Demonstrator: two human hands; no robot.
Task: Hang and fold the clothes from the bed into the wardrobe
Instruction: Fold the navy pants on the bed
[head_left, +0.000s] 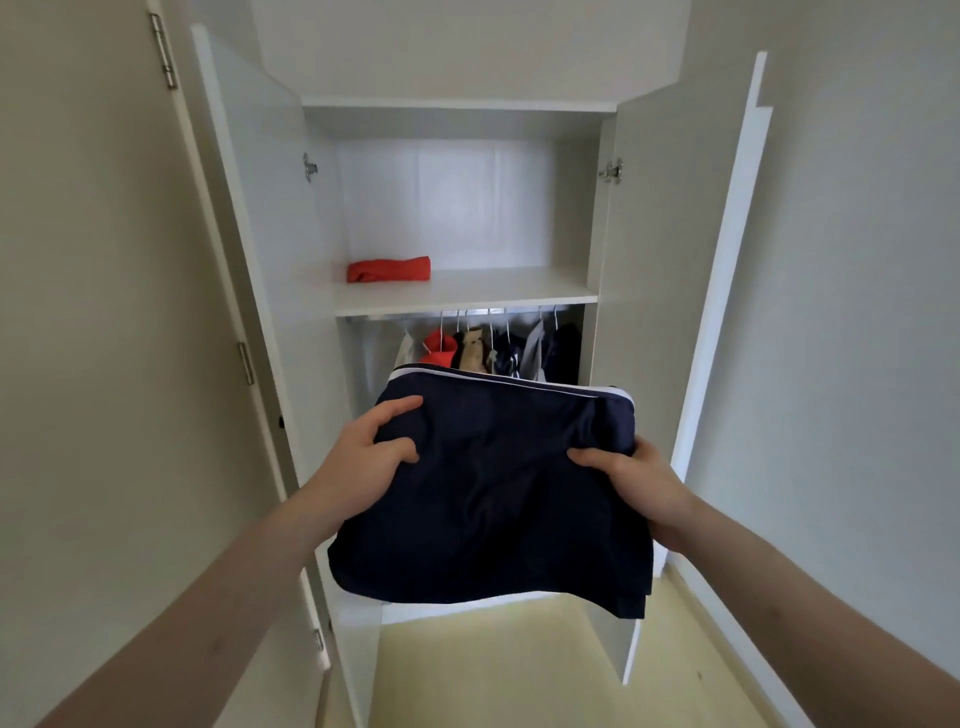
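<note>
The folded navy fabric garment with white edge piping is held level in front of the open white wardrobe, below its shelf. The left hand grips the garment's left side, thumb curled on top. The right hand grips the right side, thumb pinching from above. A folded red cloth lies on the wardrobe shelf. Hung clothes fill the rail beneath that shelf.
</note>
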